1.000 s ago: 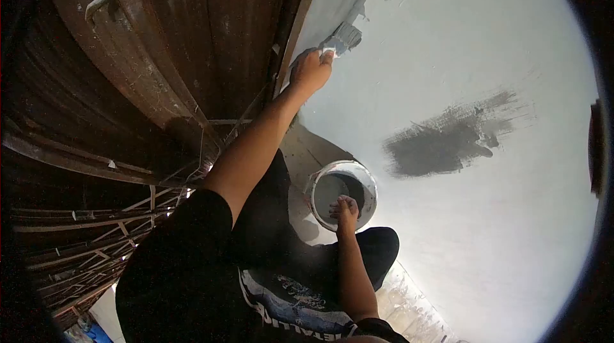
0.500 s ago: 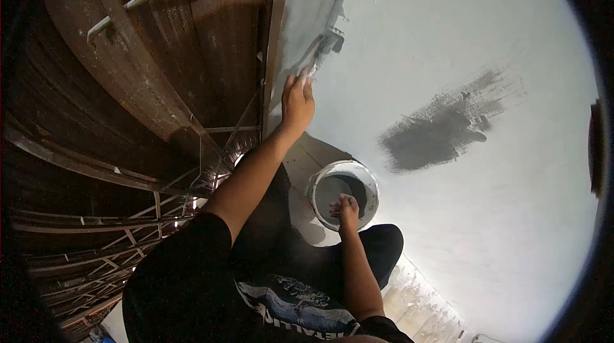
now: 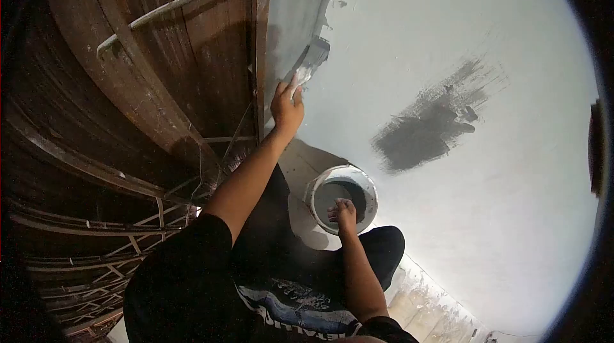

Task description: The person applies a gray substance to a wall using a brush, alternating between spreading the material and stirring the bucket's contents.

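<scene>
My left hand (image 3: pixel 288 109) is closed around the handle of a flat paintbrush (image 3: pixel 314 55), and its grey-coated bristles touch the wall. They lie at the ragged edge of a grey painted strip (image 3: pixel 291 17) running beside the wooden frame. Below, a round white bucket (image 3: pixel 371 193) contains grey paint (image 3: pixel 329 194). Over its opening hangs my right hand (image 3: pixel 346 215), fingers loosely bent and apart, with nothing visible in them. Pale smears show on those fingers.
A dark grey brushed patch (image 3: pixel 425 132) marks the pale wall (image 3: pixel 499 215) on the right. Brown corrugated panels (image 3: pixel 153 87) with curved bars fill the left side. My bent knee (image 3: pixel 387 247) is beside the bucket.
The brush and my left hand have shifted slightly left and down, and the brush has turned to show its broad side. My right hand stays over the bucket. The view has shifted a little.
</scene>
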Motion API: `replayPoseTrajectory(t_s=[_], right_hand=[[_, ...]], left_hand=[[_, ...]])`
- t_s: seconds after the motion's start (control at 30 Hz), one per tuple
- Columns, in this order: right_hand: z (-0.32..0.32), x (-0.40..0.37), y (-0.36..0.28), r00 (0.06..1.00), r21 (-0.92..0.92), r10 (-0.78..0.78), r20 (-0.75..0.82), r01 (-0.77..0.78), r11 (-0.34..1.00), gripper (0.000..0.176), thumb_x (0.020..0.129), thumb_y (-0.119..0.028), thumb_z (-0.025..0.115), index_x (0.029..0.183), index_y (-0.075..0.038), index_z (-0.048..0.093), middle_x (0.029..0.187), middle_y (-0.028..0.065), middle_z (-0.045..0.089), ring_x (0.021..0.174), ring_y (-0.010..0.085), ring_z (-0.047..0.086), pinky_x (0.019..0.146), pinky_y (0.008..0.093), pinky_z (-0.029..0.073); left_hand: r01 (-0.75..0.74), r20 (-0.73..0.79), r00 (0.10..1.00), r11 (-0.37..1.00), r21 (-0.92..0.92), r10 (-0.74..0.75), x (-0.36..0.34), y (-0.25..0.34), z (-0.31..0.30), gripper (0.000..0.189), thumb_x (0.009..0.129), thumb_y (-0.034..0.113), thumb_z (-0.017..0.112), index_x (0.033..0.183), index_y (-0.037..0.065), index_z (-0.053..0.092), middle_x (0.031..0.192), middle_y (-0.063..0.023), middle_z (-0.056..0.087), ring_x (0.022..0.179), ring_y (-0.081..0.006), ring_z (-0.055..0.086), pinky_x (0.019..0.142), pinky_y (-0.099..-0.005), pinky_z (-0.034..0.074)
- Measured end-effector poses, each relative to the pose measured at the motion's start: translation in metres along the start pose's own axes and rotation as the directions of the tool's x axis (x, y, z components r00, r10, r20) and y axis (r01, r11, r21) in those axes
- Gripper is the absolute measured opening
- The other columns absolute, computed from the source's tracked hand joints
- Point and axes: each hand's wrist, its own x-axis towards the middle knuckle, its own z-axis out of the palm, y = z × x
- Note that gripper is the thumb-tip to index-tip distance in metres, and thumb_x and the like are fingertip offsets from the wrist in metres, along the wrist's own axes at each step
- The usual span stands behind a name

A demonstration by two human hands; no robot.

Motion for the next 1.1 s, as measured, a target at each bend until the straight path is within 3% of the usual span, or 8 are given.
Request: replayPoseTrajectory(t_s=[0.23, 0.43, 0.57, 0.6, 0.7, 0.93, 1.03, 1.1], right_hand=[[0.004, -0.001, 0.006, 0.999, -0.074, -0.011, 0.037, 0.013, 0.997, 0.026, 0.091, -0.025, 0.056, 0.101, -0.001, 0.053, 0.073, 0.0141, 0.064, 0.054, 0.0182, 0.059, 0.049, 0.0289, 0.047], [0.001, 0.006, 0.004, 1.000, -0.045, -0.019, 0.019, 0.020, 0.999, 0.029, 0.090, -0.027, 0.058, 0.102, 0.000, 0.053, 0.074, 0.0135, 0.064, 0.056, 0.0180, 0.059, 0.050, 0.0289, 0.047], [-0.007, -0.004, 0.011, 0.999, -0.038, 0.024, 0.032, -0.023, 0.999, 0.028, 0.090, -0.026, 0.057, 0.103, -0.001, 0.053, 0.074, 0.0142, 0.064, 0.055, 0.0189, 0.059, 0.050, 0.0297, 0.047], [-0.009, 0.000, 0.015, 0.999, -0.057, 0.018, 0.044, -0.016, 0.998, 0.028, 0.090, -0.026, 0.057, 0.104, -0.001, 0.053, 0.074, 0.0143, 0.064, 0.055, 0.0189, 0.059, 0.050, 0.0297, 0.047], [0.001, 0.003, 0.005, 1.000, -0.122, -0.003, 0.023, 0.006, 0.993, 0.029, 0.090, -0.025, 0.056, 0.104, 0.000, 0.053, 0.074, 0.0142, 0.063, 0.058, 0.0192, 0.060, 0.050, 0.0297, 0.047], [0.001, -0.009, -0.005, 0.999, -0.118, -0.033, 0.020, 0.035, 0.992, 0.023, 0.090, -0.023, 0.057, 0.096, 0.000, 0.057, 0.072, 0.0107, 0.062, 0.056, 0.0178, 0.060, 0.049, 0.0289, 0.046], [0.003, -0.002, 0.005, 0.999, -0.103, -0.026, 0.038, 0.030, 0.994, 0.023, 0.091, -0.022, 0.056, 0.096, 0.000, 0.057, 0.072, 0.0106, 0.062, 0.056, 0.0172, 0.060, 0.048, 0.0285, 0.046], [-0.002, 0.009, 0.017, 0.998, -0.152, -0.059, 0.035, 0.064, 0.986, 0.022, 0.091, -0.022, 0.056, 0.096, 0.000, 0.058, 0.072, 0.0111, 0.063, 0.056, 0.0171, 0.060, 0.048, 0.0283, 0.046]], left_hand=[[0.007, 0.251, 0.967, 0.992, 0.123, -0.039, 0.021, 0.003, 0.002, 0.035, 0.085, 0.012, 0.062, 0.119, 0.004, 0.061, 0.090, -0.0136, 0.058, 0.085, -0.0342, 0.058, 0.073, -0.0419, 0.047], [-0.089, 0.060, 0.994, 0.996, 0.029, 0.087, 0.008, 0.034, -0.013, 0.034, 0.084, 0.011, 0.062, 0.118, 0.007, 0.061, 0.092, -0.0121, 0.058, 0.084, -0.0334, 0.060, 0.070, -0.0421, 0.048], [-0.062, 0.263, 0.965, 0.975, 0.211, 0.004, 0.016, 0.034, 0.004, 0.036, 0.081, 0.009, 0.061, 0.117, 0.007, 0.062, 0.097, -0.0125, 0.060, 0.086, -0.0342, 0.061, 0.072, -0.0431, 0.050], [-0.055, 0.258, 0.966, 0.989, 0.137, 0.019, 0.013, 0.035, 0.002, 0.037, 0.080, 0.008, 0.061, 0.117, 0.005, 0.062, 0.099, -0.0133, 0.060, 0.088, -0.0350, 0.061, 0.073, -0.0435, 0.051], [-0.050, 0.319, 0.948, 0.986, 0.160, -0.003, 0.000, 0.032, -0.011, 0.036, 0.081, 0.008, 0.061, 0.117, 0.003, 0.062, 0.100, -0.0141, 0.060, 0.088, -0.0350, 0.061, 0.073, -0.0429, 0.051], [-0.147, 0.051, 0.988, 0.987, 0.062, 0.144, 0.010, 0.057, -0.010, 0.033, 0.083, 0.010, 0.062, 0.116, 0.006, 0.063, 0.091, -0.0135, 0.057, 0.081, -0.0334, 0.061, 0.067, -0.0418, 0.050], [-0.109, 0.231, 0.971, 0.978, 0.178, 0.066, 0.010, 0.057, -0.002, 0.032, 0.083, 0.010, 0.062, 0.115, 0.007, 0.064, 0.089, -0.0125, 0.055, 0.079, -0.0319, 0.061, 0.065, -0.0417, 0.050], [-0.097, 0.232, 0.971, 0.978, 0.184, 0.053, 0.009, 0.059, -0.015, 0.032, 0.083, 0.010, 0.062, 0.115, 0.007, 0.064, 0.089, -0.0118, 0.056, 0.077, -0.0313, 0.062, 0.065, -0.0415, 0.050]])
